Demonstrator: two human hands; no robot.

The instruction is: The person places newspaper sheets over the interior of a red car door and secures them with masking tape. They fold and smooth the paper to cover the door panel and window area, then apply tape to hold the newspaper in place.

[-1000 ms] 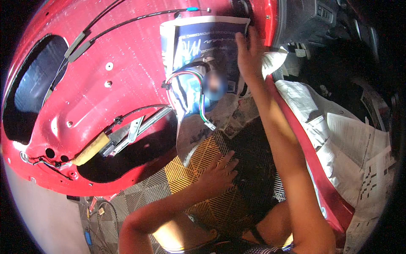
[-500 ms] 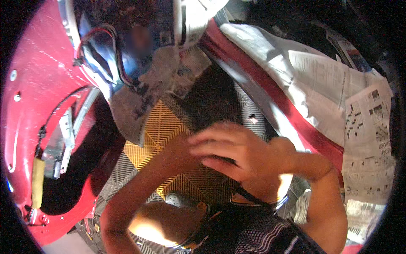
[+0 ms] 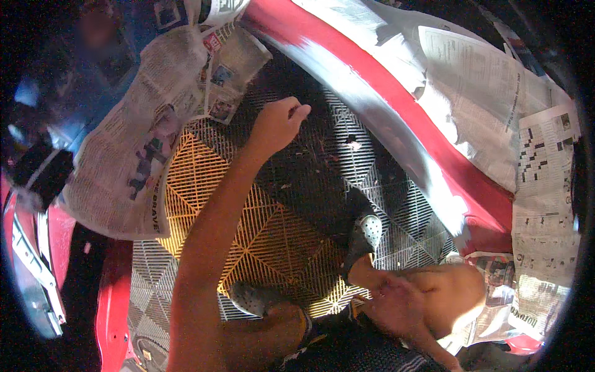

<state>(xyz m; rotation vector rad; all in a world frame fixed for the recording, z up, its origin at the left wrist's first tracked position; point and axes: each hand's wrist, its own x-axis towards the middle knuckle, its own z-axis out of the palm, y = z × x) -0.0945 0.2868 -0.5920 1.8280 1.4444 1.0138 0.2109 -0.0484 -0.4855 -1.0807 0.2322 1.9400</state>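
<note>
My left hand (image 3: 279, 127) is held out over the dark floor tiles at the upper middle, its fingers curled in and the thumb toward the right. Anything inside those fingers is hidden. The red car body edge (image 3: 372, 71), with a dull grey and white sanded-looking band (image 3: 353, 111), curves past to its right. To its left hangs a newspaper sheet (image 3: 118, 136) covering part of the car. Lower right, my right hand (image 3: 396, 301) lies against my bent right leg; its fingers are blurred and cannot be told apart.
Newspaper (image 3: 462, 93) also masks the area beyond the red edge on the right. Yellow, black and grey slotted floor tiles (image 3: 204, 180) lie below. My feet wear grey clogs (image 3: 370, 232). A red panel (image 3: 114, 310) with a metal bracket (image 3: 37, 260) stands at lower left.
My hands were together in front of me and have parted. The left reached forward; the right dropped to my leg. My view has shifted, showing more floor and both clogs.
</note>
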